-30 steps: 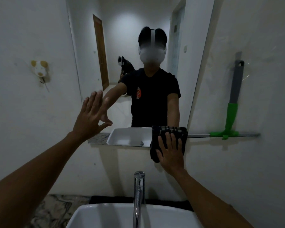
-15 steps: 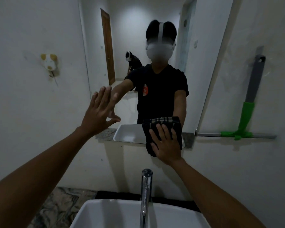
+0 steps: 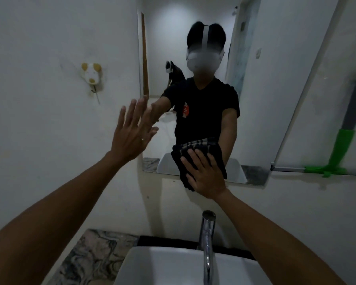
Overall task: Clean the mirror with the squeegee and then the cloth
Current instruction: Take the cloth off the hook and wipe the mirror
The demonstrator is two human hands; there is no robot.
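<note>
Both hands are up at the mirror [image 3: 255, 95]. Right hand [image 3: 206, 177] lies flat, fingers spread, pressing the dark checked cloth [image 3: 195, 149] on the bottom edge, about 6 o'clock. Left hand [image 3: 132, 132] is open-palmed at 9 o'clock, holding nothing. Squeegee [image 3: 341, 149] rests on the wall at 3 o'clock, untouched.

**One head-worn view, facing the mirror wall**

There is a single wide-angle view, taken from the person's head and aimed forward and slightly down at the wall over the sink [image 3: 173, 266]. It stands close: both forearms run in from the bottom corners, and the tap [image 3: 207, 239] rises just below centre. The mirror [image 3: 255, 112] fills the upper middle and right, showing the wearer head-on. Straight edges bow toward the frame's borders. No second view shares the scene.
</note>
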